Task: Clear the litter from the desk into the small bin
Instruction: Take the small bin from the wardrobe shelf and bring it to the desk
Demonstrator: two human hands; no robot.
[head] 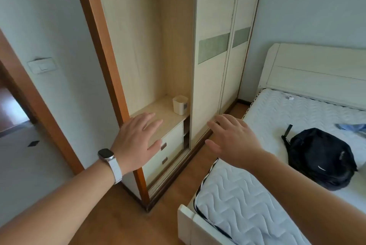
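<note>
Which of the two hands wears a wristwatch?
The left hand: a white-strapped square watch sits on its wrist. The right hand has a bare wrist.

The wrist of the left hand wears what looks like a white-strapped smartwatch.

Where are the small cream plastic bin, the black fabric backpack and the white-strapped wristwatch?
small cream plastic bin (180, 105), head view, on its front wall.
black fabric backpack (319, 157), head view, on its top panel.
white-strapped wristwatch (106, 155), head view, on its screen face.
</note>
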